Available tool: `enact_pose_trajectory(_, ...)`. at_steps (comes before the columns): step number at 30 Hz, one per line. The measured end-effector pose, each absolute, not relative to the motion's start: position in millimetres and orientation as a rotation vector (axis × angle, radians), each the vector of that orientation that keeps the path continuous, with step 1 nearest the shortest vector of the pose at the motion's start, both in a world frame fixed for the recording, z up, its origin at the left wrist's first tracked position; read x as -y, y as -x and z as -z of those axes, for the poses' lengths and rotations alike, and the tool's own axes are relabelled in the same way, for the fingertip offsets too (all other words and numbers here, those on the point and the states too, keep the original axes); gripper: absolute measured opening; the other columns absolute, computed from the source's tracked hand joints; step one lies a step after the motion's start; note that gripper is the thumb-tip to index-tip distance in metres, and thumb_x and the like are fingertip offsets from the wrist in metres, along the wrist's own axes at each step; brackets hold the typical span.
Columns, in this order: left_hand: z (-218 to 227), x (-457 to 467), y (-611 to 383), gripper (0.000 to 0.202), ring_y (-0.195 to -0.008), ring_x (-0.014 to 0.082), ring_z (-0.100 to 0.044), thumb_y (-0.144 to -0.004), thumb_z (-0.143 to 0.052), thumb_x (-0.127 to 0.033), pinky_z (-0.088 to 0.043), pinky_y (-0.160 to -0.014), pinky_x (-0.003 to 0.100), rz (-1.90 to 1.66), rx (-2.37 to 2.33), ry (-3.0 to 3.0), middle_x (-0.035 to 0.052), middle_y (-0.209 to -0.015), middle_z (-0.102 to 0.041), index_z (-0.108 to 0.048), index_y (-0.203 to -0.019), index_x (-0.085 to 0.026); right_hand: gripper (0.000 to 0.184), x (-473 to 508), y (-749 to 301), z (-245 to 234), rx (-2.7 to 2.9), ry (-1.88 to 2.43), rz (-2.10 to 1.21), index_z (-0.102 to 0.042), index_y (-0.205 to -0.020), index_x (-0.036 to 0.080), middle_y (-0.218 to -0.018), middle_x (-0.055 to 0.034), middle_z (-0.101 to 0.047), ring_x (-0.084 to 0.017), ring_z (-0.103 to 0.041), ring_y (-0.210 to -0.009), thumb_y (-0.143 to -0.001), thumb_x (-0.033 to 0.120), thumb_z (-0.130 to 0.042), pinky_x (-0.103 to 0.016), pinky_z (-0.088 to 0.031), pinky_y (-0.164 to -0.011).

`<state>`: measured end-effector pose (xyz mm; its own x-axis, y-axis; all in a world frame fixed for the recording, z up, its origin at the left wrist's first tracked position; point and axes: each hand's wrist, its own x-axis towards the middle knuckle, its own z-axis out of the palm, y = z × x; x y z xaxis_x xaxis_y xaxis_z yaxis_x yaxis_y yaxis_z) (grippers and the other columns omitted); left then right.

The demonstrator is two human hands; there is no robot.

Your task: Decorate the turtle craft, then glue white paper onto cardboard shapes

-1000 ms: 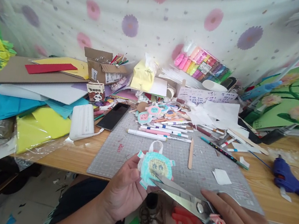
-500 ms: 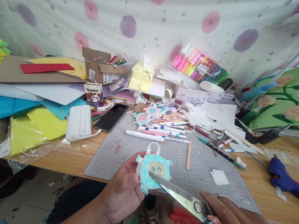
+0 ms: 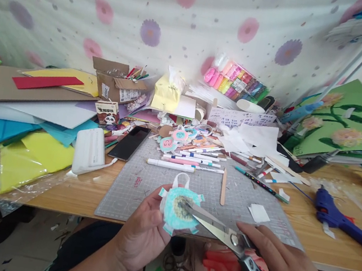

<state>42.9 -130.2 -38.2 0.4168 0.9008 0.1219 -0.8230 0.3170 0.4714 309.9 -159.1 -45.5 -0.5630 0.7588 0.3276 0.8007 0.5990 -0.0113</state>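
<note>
My left hand point(image 3: 145, 230) grips a small turquoise paper craft point(image 3: 172, 220) by its left edge, just in front of the mat's near edge. The craft is rounded, with a pale yellow middle, little tabs around its rim and a white paper loop on top. In my right hand point(image 3: 280, 266) is a pair of scissors point(image 3: 236, 239), its silver blades pointing left with the tips over the yellow middle. Whether the tips touch or pierce the paper I cannot tell. Similar small paper crafts point(image 3: 167, 144) lie on the mat behind.
A grey cutting mat point(image 3: 124, 190) bears markers point(image 3: 171, 165), a wooden stick point(image 3: 223, 188) and a white paper square point(image 3: 259, 213). To the left lie a phone point(image 3: 129, 143) and a white power bank point(image 3: 89, 152). A blue glue gun point(image 3: 339, 220) rests on the right.
The scissors' tips have shifted slightly up and right over the craft's middle, and the blades sit a little apart. The view has turned slightly to the right.
</note>
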Motion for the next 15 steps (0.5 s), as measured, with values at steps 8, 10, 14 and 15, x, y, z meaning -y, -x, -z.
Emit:
enact_pose_trajectory(8,41,131,-42,0.031,-0.101,0.0170,-0.062,-0.074,-0.068,-0.017,-0.051,-0.086,0.029,-1.154,-0.179,-0.519,0.0023,-0.107,-0.069,-0.065,-0.104,-0.023,0.052,157,-304,42,2.580,1.194,0.361,-0.043,-0.121,0.015,-0.094,-0.0106,-0.068,-0.019,-0.067,-0.066,-0.070,0.012,-0.041,-0.024,-0.052,-0.049)
enact_pose_trajectory(10,42,132,-41,0.033,-0.102,0.0182,-0.062,-0.074,-0.068,-0.017,-0.051,-0.086,0.031,-1.146,-0.198,-0.513,0.0032,-0.108,-0.069,-0.064,-0.106,-0.023,0.054,158,-302,38,2.578,1.182,0.339,-0.043,-0.120,0.015,-0.091,-0.0097,-0.069,-0.018,-0.066,-0.062,-0.066,0.008,-0.039,-0.025,-0.052,-0.048)
enact_pose_trajectory(14,42,134,-41,0.033,-0.099,0.0176,-0.063,-0.073,-0.069,-0.017,-0.051,-0.084,0.029,-1.144,-0.220,-0.495,0.0032,-0.106,-0.069,-0.065,-0.106,-0.023,0.052,160,-302,36,2.576,1.174,0.287,-0.042,-0.121,0.015,-0.090,-0.0088,-0.069,-0.018,-0.066,-0.060,-0.070,0.009,-0.040,-0.026,-0.052,-0.048)
enact_pose_trajectory(15,41,134,-41,0.033,-0.099,0.0179,-0.063,-0.072,-0.069,-0.017,-0.051,-0.084,0.029,-1.144,-0.226,-0.493,0.0032,-0.106,-0.069,-0.065,-0.105,-0.022,0.050,161,-303,37,2.563,1.187,0.258,-0.042,-0.122,0.016,-0.091,-0.0085,-0.070,-0.018,-0.067,-0.061,-0.073,0.010,-0.041,-0.026,-0.052,-0.049)
